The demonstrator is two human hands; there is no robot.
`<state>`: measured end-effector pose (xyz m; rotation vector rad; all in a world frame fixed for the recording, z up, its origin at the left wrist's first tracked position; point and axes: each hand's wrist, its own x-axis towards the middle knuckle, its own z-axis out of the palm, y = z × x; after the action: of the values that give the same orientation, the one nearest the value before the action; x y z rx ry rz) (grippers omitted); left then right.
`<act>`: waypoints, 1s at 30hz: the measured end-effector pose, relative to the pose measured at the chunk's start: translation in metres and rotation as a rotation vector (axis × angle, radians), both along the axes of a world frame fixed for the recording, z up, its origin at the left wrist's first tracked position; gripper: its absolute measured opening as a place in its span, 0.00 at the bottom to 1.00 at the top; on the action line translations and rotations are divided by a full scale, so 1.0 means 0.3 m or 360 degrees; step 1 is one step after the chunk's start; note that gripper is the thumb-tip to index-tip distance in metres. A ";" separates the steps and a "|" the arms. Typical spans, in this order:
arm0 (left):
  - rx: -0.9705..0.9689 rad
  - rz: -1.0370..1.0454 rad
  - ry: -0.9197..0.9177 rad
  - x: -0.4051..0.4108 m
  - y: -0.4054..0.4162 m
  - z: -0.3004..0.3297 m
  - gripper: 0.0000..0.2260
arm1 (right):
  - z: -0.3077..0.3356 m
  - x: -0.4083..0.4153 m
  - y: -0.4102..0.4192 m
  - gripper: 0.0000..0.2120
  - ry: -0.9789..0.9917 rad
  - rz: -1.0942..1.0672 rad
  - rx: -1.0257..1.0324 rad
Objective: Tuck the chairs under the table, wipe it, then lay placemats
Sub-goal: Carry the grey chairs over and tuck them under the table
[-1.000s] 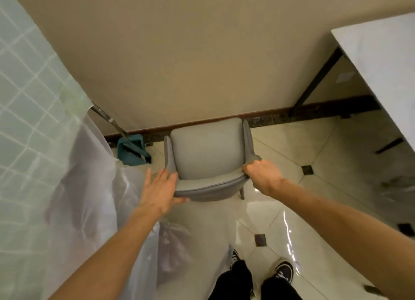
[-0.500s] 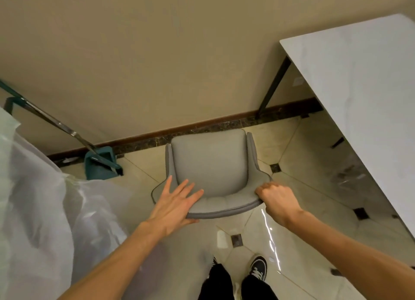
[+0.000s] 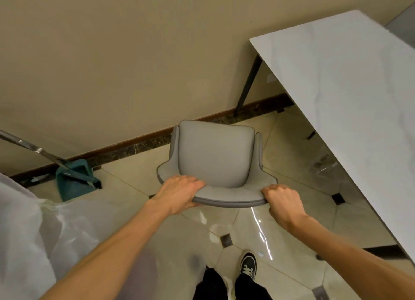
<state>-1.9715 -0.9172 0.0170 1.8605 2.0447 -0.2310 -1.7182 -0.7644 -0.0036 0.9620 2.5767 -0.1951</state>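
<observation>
Chair (image 3: 214, 158) stands left of table (image 3: 350, 102), dustpan (image 3: 74, 179) farther left.

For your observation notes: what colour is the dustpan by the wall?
Teal, or dark blue-green: the dustpan shows best in the head view.

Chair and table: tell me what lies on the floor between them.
In the head view, only bare glossy floor tile separates the chair from the table; nothing stands there.

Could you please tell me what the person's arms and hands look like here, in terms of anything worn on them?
Both forearms are bare up to the frame's edge: no sleeves show. The left hand and the right hand wear no gloves, and no rings, watch or wristband show. Lower down, dark trousers and a black lace-up shoe with white laces show.
</observation>
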 end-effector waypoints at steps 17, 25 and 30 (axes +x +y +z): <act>-0.0028 0.0022 -0.0138 -0.328 -0.111 -0.070 0.23 | -0.022 -0.382 -0.116 0.24 0.0157 0.0132 -0.0573; -0.0067 -0.0122 -0.0084 -0.359 -0.114 -0.056 0.25 | -0.012 -0.377 -0.199 0.15 0.0204 -0.0006 -0.0545; -0.0128 -0.0300 0.0116 -0.389 -0.125 -0.057 0.27 | -0.021 -0.355 -0.329 0.17 0.0262 -0.0104 -0.0445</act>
<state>-2.0881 -0.9546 0.0000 2.0225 1.8756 -0.4299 -1.8246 -0.8630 -0.0099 0.9591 2.5718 -0.6591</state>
